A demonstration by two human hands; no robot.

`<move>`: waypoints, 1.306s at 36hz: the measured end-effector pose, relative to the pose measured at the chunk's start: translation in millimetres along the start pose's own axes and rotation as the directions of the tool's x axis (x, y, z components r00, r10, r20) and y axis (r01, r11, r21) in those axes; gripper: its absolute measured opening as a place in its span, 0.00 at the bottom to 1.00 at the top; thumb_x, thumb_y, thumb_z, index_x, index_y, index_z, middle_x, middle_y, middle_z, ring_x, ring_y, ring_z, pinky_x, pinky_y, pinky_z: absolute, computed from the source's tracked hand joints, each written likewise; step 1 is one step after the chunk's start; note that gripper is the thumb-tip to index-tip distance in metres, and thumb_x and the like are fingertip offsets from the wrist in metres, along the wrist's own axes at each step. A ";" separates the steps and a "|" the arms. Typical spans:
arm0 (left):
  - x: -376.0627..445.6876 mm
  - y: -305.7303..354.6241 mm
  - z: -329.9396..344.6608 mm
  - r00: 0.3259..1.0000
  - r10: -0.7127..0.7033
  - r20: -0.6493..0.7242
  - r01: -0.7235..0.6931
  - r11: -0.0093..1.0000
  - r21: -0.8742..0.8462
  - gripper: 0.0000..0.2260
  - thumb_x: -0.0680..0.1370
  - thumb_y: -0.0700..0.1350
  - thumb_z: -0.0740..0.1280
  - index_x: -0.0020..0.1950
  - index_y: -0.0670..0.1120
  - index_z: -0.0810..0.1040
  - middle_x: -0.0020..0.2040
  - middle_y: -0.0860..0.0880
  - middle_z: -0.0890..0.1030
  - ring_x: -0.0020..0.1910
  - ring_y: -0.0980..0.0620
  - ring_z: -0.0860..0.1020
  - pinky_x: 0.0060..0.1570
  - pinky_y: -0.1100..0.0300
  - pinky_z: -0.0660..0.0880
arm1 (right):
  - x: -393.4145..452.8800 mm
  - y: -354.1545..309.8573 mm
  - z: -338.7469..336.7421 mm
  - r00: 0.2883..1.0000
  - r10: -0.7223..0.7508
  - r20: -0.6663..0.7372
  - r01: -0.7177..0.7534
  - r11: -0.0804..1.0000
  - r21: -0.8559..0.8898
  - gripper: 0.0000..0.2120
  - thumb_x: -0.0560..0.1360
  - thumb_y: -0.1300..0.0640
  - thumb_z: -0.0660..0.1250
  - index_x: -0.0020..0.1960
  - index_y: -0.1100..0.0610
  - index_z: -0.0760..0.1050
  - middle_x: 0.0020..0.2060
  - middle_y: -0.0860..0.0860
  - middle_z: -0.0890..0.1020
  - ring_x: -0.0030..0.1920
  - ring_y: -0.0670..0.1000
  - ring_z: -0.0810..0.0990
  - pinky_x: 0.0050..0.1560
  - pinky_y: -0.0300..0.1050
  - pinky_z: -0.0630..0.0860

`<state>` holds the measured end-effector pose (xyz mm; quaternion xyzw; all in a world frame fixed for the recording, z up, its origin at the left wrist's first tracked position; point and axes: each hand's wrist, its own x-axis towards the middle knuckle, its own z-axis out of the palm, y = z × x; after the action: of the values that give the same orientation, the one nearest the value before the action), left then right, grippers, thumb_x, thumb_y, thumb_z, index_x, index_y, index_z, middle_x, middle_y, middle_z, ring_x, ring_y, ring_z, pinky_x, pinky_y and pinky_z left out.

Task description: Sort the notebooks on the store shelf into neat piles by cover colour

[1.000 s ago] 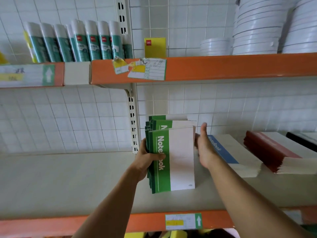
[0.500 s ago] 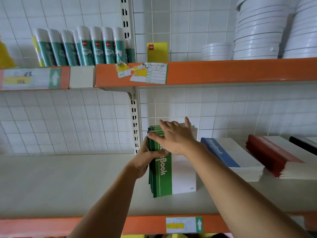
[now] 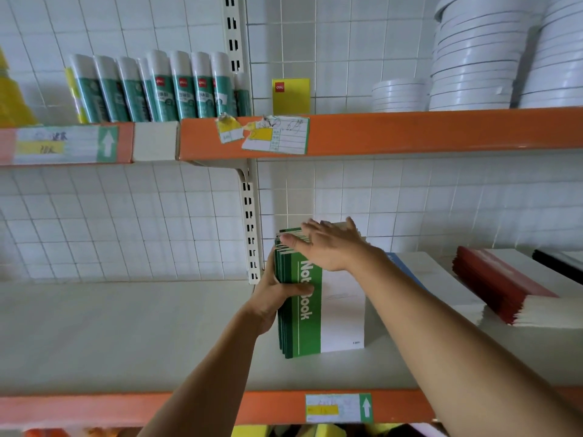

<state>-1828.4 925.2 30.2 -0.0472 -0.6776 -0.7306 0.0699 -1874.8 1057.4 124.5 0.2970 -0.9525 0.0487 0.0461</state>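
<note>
A stack of green-and-white notebooks (image 3: 328, 313) stands on the pale shelf board (image 3: 126, 335), tilted up toward me. My left hand (image 3: 277, 294) grips its green spine edge, thumb across the front cover. My right hand (image 3: 328, 244) lies flat with straight fingers over the top end of the stack. To the right lie a blue-spined pile (image 3: 441, 279), then a red-spined pile (image 3: 504, 285), and a black pile (image 3: 558, 263) at the frame edge.
An orange shelf lip (image 3: 189, 408) with a price label runs along the front. The upper orange shelf (image 3: 410, 130) carries glue bottles (image 3: 164, 89), a yellow pad (image 3: 291, 95) and white tape rolls (image 3: 473, 58). A slotted upright (image 3: 250, 234) stands just behind the green stack.
My right hand left the stack's right side and came over onto its top end, fingers spread flat. The green stack has been squared up and sits slightly further back.
</note>
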 end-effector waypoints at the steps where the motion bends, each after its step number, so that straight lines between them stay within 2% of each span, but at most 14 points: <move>1: -0.1 -0.2 0.1 1.000 -0.004 -0.005 0.004 1.000 -0.005 0.38 0.60 0.33 0.73 0.68 0.49 0.66 0.51 0.45 0.82 0.48 0.47 0.81 0.44 0.56 0.78 | -0.4 2.3 -1.2 1.000 0.010 0.005 -0.010 1.000 0.015 0.43 0.72 0.28 0.35 0.79 0.53 0.45 0.78 0.49 0.46 0.77 0.52 0.43 0.73 0.64 0.36; 7: 1.3 -2.2 -0.1 0.998 -0.030 -0.052 0.030 1.000 0.003 0.37 0.58 0.33 0.74 0.66 0.45 0.68 0.53 0.41 0.81 0.51 0.44 0.80 0.46 0.52 0.78 | 1.8 25.5 -4.4 0.994 0.108 0.010 -0.107 0.973 0.207 0.40 0.72 0.28 0.34 0.77 0.46 0.54 0.75 0.49 0.61 0.76 0.53 0.55 0.73 0.62 0.38; 10: 3.5 -4.0 -1.9 0.998 -0.046 -0.052 0.046 0.999 0.001 0.37 0.57 0.33 0.74 0.65 0.43 0.68 0.54 0.39 0.80 0.52 0.40 0.80 0.51 0.46 0.78 | 4.6 42.3 0.8 0.919 0.318 -0.233 -0.171 0.855 0.489 0.37 0.75 0.29 0.36 0.77 0.45 0.56 0.75 0.48 0.62 0.75 0.53 0.59 0.73 0.62 0.46; 12: 4.5 -5.8 -2.5 0.998 -0.043 -0.054 0.043 0.999 -0.003 0.37 0.58 0.33 0.74 0.65 0.44 0.68 0.54 0.38 0.80 0.53 0.39 0.79 0.53 0.43 0.77 | 1.8 54.8 10.0 0.855 0.487 -0.178 -0.142 0.549 0.824 0.36 0.76 0.30 0.38 0.77 0.47 0.56 0.75 0.50 0.61 0.74 0.55 0.61 0.74 0.60 0.53; 14: 4.8 -7.2 -1.8 0.997 -0.040 -0.060 0.039 0.999 -0.022 0.37 0.58 0.32 0.74 0.65 0.44 0.68 0.52 0.39 0.81 0.51 0.40 0.80 0.52 0.43 0.78 | -4.0 60.8 25.8 0.892 0.437 0.115 -0.143 0.031 0.989 0.39 0.74 0.28 0.40 0.75 0.50 0.62 0.70 0.56 0.70 0.69 0.57 0.69 0.70 0.56 0.63; 15: 5.4 -8.0 -1.3 0.997 -0.043 -0.063 0.041 0.999 -0.034 0.36 0.58 0.32 0.74 0.64 0.45 0.68 0.51 0.41 0.81 0.50 0.41 0.80 0.51 0.44 0.78 | -5.6 61.9 35.3 0.909 0.374 0.185 -0.151 -0.118 0.981 0.42 0.71 0.25 0.42 0.70 0.51 0.68 0.64 0.58 0.76 0.62 0.58 0.76 0.66 0.55 0.69; 18: 7.1 -8.3 -0.1 0.996 -0.052 -0.069 0.047 0.997 -0.066 0.36 0.58 0.33 0.72 0.64 0.47 0.67 0.49 0.43 0.80 0.48 0.43 0.80 0.44 0.49 0.78 | -6.2 61.7 52.7 0.910 0.352 0.220 -0.154 -0.206 0.966 0.42 0.67 0.22 0.43 0.58 0.51 0.76 0.52 0.58 0.83 0.53 0.58 0.81 0.61 0.56 0.75; 22: 8.8 -7.3 -0.8 0.997 -0.052 -0.065 0.046 0.996 -0.078 0.37 0.58 0.33 0.72 0.65 0.47 0.66 0.49 0.43 0.80 0.47 0.43 0.80 0.43 0.51 0.78 | -21.7 65.1 49.8 0.981 0.134 0.141 -0.090 -0.329 0.940 0.41 0.69 0.25 0.43 0.61 0.51 0.76 0.54 0.56 0.83 0.57 0.57 0.81 0.59 0.55 0.75; 27: 9.9 -9.1 -2.9 0.997 -0.037 -0.070 0.033 0.997 -0.069 0.37 0.58 0.33 0.73 0.65 0.45 0.66 0.50 0.42 0.80 0.48 0.42 0.81 0.46 0.48 0.79 | -38.5 78.1 77.4 0.963 0.084 0.256 -0.247 -0.110 0.963 0.31 0.73 0.43 0.64 0.74 0.51 0.64 0.64 0.46 0.75 0.68 0.53 0.71 0.71 0.45 0.60; 31: 6.0 -12.7 -5.5 0.997 -0.048 -0.054 0.047 0.999 -0.027 0.37 0.59 0.35 0.74 0.65 0.48 0.65 0.53 0.42 0.80 0.52 0.42 0.80 0.52 0.47 0.78 | -43.7 77.1 99.3 0.967 0.059 0.249 -0.256 0.221 0.941 0.30 0.72 0.65 0.70 0.70 0.52 0.63 0.55 0.44 0.79 0.59 0.47 0.75 0.71 0.49 0.62; 38: 4.0 -28.7 -14.9 0.985 -0.137 -0.104 0.158 0.960 0.232 0.38 0.64 0.33 0.78 0.66 0.49 0.61 0.58 0.45 0.77 0.57 0.47 0.78 0.51 0.52 0.78 | -38.2 75.1 108.9 0.966 0.173 0.190 -0.235 0.292 0.927 0.26 0.72 0.65 0.71 0.64 0.49 0.67 0.53 0.44 0.80 0.60 0.49 0.74 0.66 0.47 0.65; 42: 18.3 -22.3 -18.2 0.959 -0.241 -0.148 0.264 0.952 0.157 0.36 0.60 0.39 0.79 0.64 0.45 0.67 0.54 0.46 0.82 0.54 0.46 0.80 0.56 0.49 0.76 | -28.5 77.3 96.0 0.941 0.199 0.275 -0.318 0.237 0.918 0.24 0.70 0.59 0.74 0.64 0.53 0.70 0.54 0.50 0.82 0.56 0.52 0.78 0.60 0.51 0.71; 45: 24.5 -18.4 -15.8 0.916 -0.370 -0.153 0.386 0.917 0.095 0.25 0.68 0.43 0.76 0.62 0.43 0.72 0.52 0.44 0.83 0.52 0.44 0.81 0.55 0.49 0.76 | -23.7 78.1 89.9 0.919 0.182 0.350 -0.382 0.191 0.904 0.12 0.73 0.52 0.71 0.55 0.53 0.76 0.46 0.53 0.83 0.46 0.54 0.79 0.47 0.47 0.72; 47: 31.5 -19.3 -15.4 0.868 -0.468 -0.165 0.481 0.875 0.052 0.20 0.70 0.46 0.75 0.59 0.42 0.74 0.51 0.42 0.83 0.51 0.43 0.82 0.57 0.48 0.76 | -20.6 78.2 89.6 0.894 0.182 0.410 -0.437 0.147 0.887 0.11 0.74 0.48 0.69 0.53 0.51 0.77 0.43 0.54 0.83 0.45 0.55 0.79 0.48 0.47 0.74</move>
<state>-1862.3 910.0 15.2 0.1779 -0.6941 -0.6950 -0.0599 -1907.8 1122.2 28.2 0.0597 -0.7505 0.6057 -0.2575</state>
